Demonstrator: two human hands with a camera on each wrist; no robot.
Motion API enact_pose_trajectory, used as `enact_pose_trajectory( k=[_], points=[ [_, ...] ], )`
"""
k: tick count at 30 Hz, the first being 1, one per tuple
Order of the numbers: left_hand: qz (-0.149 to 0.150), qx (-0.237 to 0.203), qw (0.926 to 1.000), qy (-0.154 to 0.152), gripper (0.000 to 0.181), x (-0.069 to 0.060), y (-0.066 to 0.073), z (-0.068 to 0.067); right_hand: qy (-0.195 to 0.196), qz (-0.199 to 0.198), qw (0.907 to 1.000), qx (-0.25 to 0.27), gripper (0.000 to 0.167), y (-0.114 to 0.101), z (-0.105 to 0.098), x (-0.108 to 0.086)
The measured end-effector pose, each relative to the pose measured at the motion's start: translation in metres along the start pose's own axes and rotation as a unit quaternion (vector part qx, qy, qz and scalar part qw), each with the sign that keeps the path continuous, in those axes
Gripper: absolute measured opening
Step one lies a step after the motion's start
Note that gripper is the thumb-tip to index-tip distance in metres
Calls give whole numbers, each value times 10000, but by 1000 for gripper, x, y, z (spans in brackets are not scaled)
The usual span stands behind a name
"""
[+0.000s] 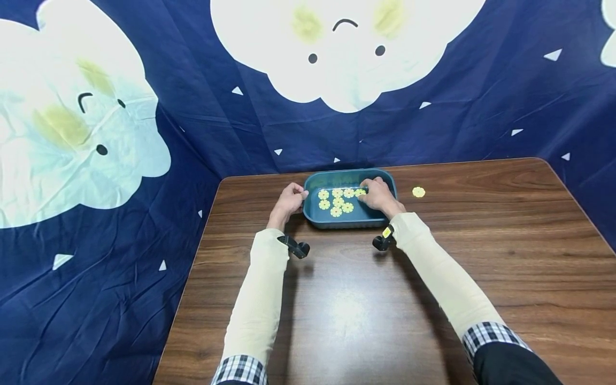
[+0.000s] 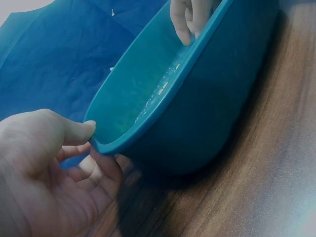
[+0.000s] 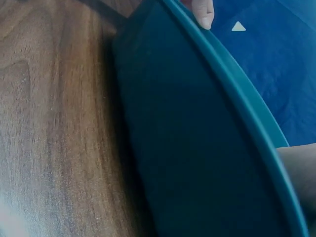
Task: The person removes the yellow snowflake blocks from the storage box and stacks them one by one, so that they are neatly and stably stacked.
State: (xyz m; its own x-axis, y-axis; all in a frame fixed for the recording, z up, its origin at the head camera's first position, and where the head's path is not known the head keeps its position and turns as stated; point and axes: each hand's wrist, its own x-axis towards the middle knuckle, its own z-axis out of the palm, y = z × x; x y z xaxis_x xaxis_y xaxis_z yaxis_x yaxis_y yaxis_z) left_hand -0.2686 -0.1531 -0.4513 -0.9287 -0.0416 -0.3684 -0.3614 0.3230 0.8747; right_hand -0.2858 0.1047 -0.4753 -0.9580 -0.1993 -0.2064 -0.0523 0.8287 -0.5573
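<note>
A dark teal plastic basin [image 1: 351, 220] stands near the back of the table. Several pale yellow flower-shaped pieces [image 1: 338, 202] lie spread on its bottom, mostly towards its left half. My left hand [image 1: 290, 198] pinches the rim at the left end, thumb on top and fingers beneath, as the left wrist view shows [image 2: 64, 168]. Inside the basin, my right hand [image 1: 378, 194] reaches down with bent fingers, its fingertips at one flower piece [image 1: 360, 192]. Whether they pinch that piece cannot be made out. The basin wall [image 3: 197, 128] hides those fingertips in the right wrist view.
One more yellow flower piece [image 1: 418, 192] lies on the brown wooden table [image 1: 481, 224], right of the basin. A dark blue cloth [image 1: 231, 133] with clouds hangs close behind the table's back edge and along the left side.
</note>
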Motion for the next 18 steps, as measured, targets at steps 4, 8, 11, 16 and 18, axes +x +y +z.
enact_pose_trajectory(
  k=[4, 8, 11, 16, 18],
  points=[
    [-14, 30, 10000, 11, 12, 0, 0, 1, -94, 46, 9997, -210, 43, 0, 2, 1],
    [-36, 57, 10000, 14, 11, -1, 1, 1, -62, 90, 9996, -259, 40, -1, 2, 0],
    [-45, 45, 10000, 12, 11, -1, 2, 1, -21, 119, 9996, -260, 33, -2, 2, 0],
    [-30, 49, 10000, 20, 11, -1, 1, 1, 86, 51, 9991, -414, 26, -2, 3, -1],
    [-38, 62, 10000, 19, 11, -1, 1, 1, 170, -47, 9986, -499, 27, -2, 4, -3]
  ],
)
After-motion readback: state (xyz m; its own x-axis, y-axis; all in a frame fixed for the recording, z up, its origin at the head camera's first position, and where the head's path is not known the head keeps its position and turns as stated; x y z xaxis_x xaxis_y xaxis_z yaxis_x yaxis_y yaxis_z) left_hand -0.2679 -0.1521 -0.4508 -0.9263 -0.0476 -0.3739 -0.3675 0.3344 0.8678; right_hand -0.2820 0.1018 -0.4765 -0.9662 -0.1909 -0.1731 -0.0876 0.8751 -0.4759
